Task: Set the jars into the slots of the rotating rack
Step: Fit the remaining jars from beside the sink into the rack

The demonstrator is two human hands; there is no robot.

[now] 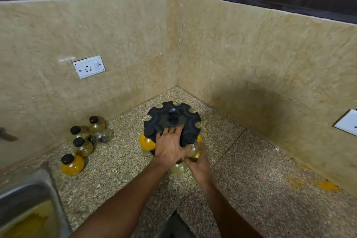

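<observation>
A black round rotating rack (170,117) with notched slots stands on the speckled counter in the corner. A yellow-filled jar (147,142) hangs in a slot at its left front, and another jar (199,138) shows at its right. My left hand (170,146) lies flat on the rack's near edge, fingers spread. My right hand (199,162) grips a clear jar (193,149) at the rack's near-right side. A further jar (176,169) peeks out below my hands. Several loose jars with black caps (83,146) stand at the left by the wall, one of them yellow (72,164).
A steel sink (25,205) sits at the lower left. Tiled walls meet in the corner behind the rack, with a socket (88,66) on the left wall and another (347,121) on the right. Yellow powder stains (326,185) mark the counter at the right.
</observation>
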